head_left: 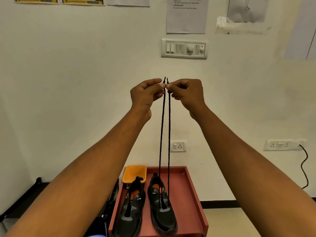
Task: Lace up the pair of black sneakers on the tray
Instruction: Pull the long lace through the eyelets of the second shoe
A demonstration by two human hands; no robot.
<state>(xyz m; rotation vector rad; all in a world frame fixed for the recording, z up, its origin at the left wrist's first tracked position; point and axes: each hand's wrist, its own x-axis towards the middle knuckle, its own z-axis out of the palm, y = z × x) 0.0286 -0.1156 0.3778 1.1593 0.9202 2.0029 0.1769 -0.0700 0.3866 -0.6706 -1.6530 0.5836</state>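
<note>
Forearms (82, 178) rise from 7 and 5 o'clock. Left hand (145, 97) and right hand (188, 94) each hold a pinching grip on one end of the black lace (161, 134). Its strands drop to the right-hand sneaker (162, 209), which stands beside the left-hand sneaker (131, 211) on the red tray (189, 194) at 6 o'clock.

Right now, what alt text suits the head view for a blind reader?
The left hand and right hand, raised, each pinch one end of a black shoelace whose strands run down to the right sneaker on a red tray. The left sneaker stands beside it, an orange bin behind.
</note>
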